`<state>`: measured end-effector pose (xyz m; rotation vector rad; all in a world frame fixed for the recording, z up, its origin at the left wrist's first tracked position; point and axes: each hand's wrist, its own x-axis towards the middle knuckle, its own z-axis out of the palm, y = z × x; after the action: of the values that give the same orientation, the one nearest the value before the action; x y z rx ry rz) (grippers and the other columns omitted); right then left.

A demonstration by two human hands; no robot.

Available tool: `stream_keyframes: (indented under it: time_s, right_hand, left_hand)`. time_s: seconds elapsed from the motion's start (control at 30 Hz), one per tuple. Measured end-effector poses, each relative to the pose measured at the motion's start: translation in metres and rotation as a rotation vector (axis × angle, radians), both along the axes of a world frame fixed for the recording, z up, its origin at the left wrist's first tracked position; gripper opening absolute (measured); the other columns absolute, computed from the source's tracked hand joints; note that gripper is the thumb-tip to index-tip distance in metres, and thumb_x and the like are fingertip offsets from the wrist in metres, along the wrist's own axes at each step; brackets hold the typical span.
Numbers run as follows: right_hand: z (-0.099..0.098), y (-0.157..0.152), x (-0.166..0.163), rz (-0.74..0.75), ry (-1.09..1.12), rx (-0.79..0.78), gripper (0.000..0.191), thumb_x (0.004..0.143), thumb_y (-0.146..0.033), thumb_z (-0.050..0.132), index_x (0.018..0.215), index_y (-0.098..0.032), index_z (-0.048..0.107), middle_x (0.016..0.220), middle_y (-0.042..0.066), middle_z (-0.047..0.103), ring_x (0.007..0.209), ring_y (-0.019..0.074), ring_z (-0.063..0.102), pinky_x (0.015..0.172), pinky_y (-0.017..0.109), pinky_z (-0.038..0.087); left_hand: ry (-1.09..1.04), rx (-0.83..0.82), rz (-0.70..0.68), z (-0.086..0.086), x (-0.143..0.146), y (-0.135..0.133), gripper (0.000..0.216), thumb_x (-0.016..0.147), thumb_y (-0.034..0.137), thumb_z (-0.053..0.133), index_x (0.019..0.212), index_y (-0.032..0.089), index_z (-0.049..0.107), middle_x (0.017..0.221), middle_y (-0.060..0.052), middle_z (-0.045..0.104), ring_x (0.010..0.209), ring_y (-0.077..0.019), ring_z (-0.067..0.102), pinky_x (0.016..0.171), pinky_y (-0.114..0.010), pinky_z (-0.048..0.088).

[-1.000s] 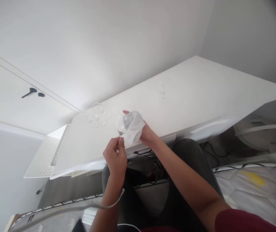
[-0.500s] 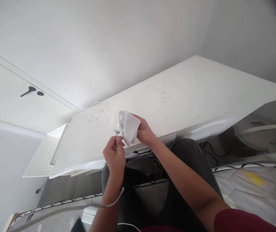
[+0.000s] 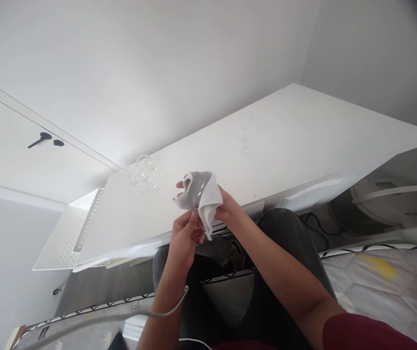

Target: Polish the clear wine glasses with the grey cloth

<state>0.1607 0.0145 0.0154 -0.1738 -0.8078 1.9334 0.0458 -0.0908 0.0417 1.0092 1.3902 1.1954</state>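
Note:
In front of me, over the near edge of the white table (image 3: 288, 141), a clear wine glass (image 3: 197, 192) is held up, tilted. My left hand (image 3: 184, 236) is closed around its stem, below the bowl. A white cloth (image 3: 211, 197) wraps behind and around both sides of the bowl, with one corner hanging down. My right hand (image 3: 226, 206) grips the cloth from the right and presses it to the bowl. Its fingertips show past the cloth on the far left side; the rest of those fingers are hidden behind the cloth.
Several clear glasses (image 3: 144, 172) stand at the table's far left. More clear glassware (image 3: 244, 138) is faintly visible toward the back middle. A white perforated panel (image 3: 62, 233) adjoins the left end. A grey cable (image 3: 120, 317) crosses my left forearm. Behind the table rises a white wall.
My right hand has brought the cloth around the bowl, so it now covers both sides and fingertips show on the left. Both hands have shifted slightly right.

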Motion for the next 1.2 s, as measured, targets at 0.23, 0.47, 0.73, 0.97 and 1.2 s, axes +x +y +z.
stream_keyframes:
  time_s: [0.23, 0.47, 0.73, 0.97, 1.2]
  right_hand:
    - [0.024, -0.015, -0.006, -0.406, -0.173, -0.027, 0.046, 0.066, -0.033, 0.090, 0.106, -0.023, 0.070, 0.104, 0.003, 0.073, 0.098, 0.0229, 0.067, 0.083, 0.034, 0.057]
    - [0.020, -0.009, -0.006, 0.016, 0.081, -0.229, 0.045, 0.082, -0.062, 0.070, 0.101, -0.021, 0.068, 0.092, 0.007, 0.073, 0.080, 0.0247, 0.067, 0.062, 0.035, 0.056]
    - [0.028, -0.016, -0.001, -0.623, -0.451, 0.111, 0.025, 0.072, -0.031, 0.081, 0.092, -0.022, 0.070, 0.094, 0.002, 0.072, 0.090, 0.0215, 0.065, 0.079, 0.032, 0.053]
    - [0.022, -0.011, -0.008, -0.093, -0.040, -0.219, 0.038, 0.078, -0.045, 0.081, 0.106, -0.021, 0.071, 0.101, 0.006, 0.074, 0.090, 0.0231, 0.069, 0.074, 0.033, 0.057]
    - [0.026, -0.024, -0.016, -0.344, -0.216, -0.061, 0.063, 0.061, -0.023, 0.091, 0.118, -0.027, 0.064, 0.109, 0.001, 0.070, 0.098, 0.0213, 0.065, 0.080, 0.031, 0.056]
  left_hand:
    - [0.818, 0.381, 0.338, -0.001, -0.005, -0.007, 0.016, 0.077, 0.018, 0.069, 0.063, 0.017, 0.061, 0.067, -0.002, 0.053, 0.063, -0.0129, 0.043, 0.061, -0.029, 0.033]
    - [0.052, -0.056, 0.025, 0.013, -0.002, -0.001, 0.033, 0.083, 0.047, 0.072, 0.077, 0.016, 0.070, 0.060, 0.003, 0.036, 0.055, -0.0122, 0.036, 0.049, -0.025, 0.026]
    - [0.653, 0.270, 0.262, 0.003, -0.006, -0.003, 0.035, 0.078, 0.030, 0.074, 0.055, 0.018, 0.050, 0.058, 0.001, 0.041, 0.060, -0.0121, 0.037, 0.057, -0.028, 0.030]
    - [-0.136, -0.049, 0.127, 0.001, 0.000, 0.005, 0.032, 0.073, 0.034, 0.073, 0.059, 0.020, 0.048, 0.055, 0.003, 0.040, 0.053, -0.0118, 0.039, 0.048, -0.026, 0.028]
    - [0.462, 0.201, 0.395, -0.007, -0.009, -0.002, 0.026, 0.063, 0.014, 0.071, 0.051, 0.016, 0.048, 0.051, 0.003, 0.041, 0.055, -0.0089, 0.035, 0.051, -0.024, 0.025]
